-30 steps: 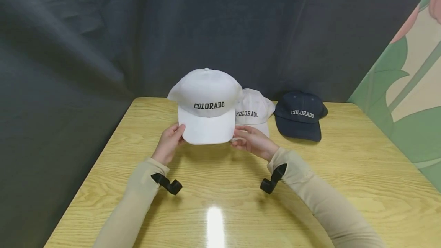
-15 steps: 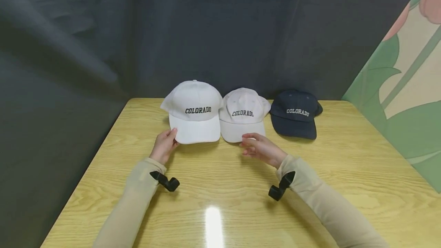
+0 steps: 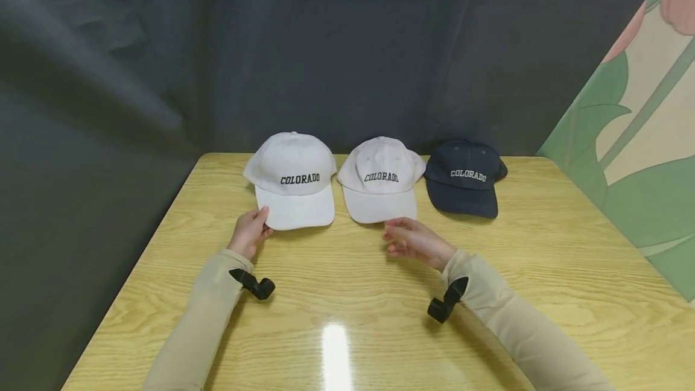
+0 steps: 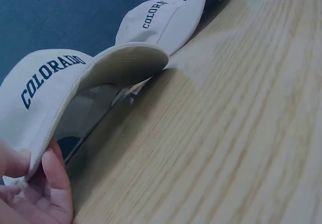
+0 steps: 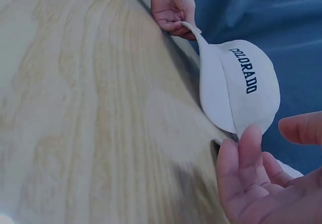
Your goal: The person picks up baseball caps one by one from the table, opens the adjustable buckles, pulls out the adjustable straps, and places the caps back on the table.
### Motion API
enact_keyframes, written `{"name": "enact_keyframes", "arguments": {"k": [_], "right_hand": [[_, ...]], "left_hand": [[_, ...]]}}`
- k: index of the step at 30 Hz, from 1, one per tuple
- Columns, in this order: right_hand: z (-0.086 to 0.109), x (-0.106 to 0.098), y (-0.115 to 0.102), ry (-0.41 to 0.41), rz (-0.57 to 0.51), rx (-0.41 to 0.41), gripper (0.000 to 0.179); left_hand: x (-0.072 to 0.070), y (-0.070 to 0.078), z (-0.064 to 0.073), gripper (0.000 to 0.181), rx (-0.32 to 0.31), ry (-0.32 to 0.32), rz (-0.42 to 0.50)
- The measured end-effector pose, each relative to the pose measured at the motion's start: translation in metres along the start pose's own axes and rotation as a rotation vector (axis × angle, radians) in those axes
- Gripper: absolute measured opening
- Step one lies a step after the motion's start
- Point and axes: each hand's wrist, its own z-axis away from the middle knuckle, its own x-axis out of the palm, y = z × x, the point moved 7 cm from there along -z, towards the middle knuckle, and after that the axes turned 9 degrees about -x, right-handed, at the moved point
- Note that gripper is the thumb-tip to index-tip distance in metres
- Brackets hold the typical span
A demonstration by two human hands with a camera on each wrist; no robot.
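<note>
At the left of a row, a white baseball cap [image 3: 295, 210] lettered COLORADO in black faces forward. My left hand [image 3: 250, 232] pinches the left corner of its brim between thumb and fingers; the left wrist view shows the thumb on top and fingers [image 4: 56, 181] underneath. A second white COLORADO cap [image 3: 380, 204] sits in the middle. Just in front of its brim is my right hand [image 3: 417, 242], its fingers loosely bent and holding nothing. Thumb and fingertips stand apart in the right wrist view. A navy cap [image 3: 464, 199] with white COLORADO lettering is at the right end.
The caps stand along the back of a wood-grain table [image 3: 304, 306]. A dark curtain [image 3: 336, 53] hangs behind the table and down its left side. At the right is a panel [image 3: 651, 198] with a leaf and flower pattern. Both sleeved wrists carry black straps.
The left white cap has come down and leftward to the table beside the middle cap, which it had partly covered. My right hand has let go of its brim and moved right.
</note>
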Motion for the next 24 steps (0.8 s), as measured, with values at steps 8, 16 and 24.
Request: {"name": "enact_keyframes", "arguments": {"k": [8,16,24], "right_hand": [[0.0,0.0,0.007,0.0,0.015,-0.001,0.031],[0.002,-0.004,0.009,0.03,0.041,-0.01,0.034],[0.006,-0.01,0.005,0.037,0.057,-0.019,0.038]], "left_hand": [[0.0,-0.002,-0.002,0.028,-0.01,0.042,-0.025],[0.004,0.006,0.005,0.053,0.063,0.112,-0.267],[0.009,0.009,0.01,0.068,0.077,0.152,-0.345]]}}
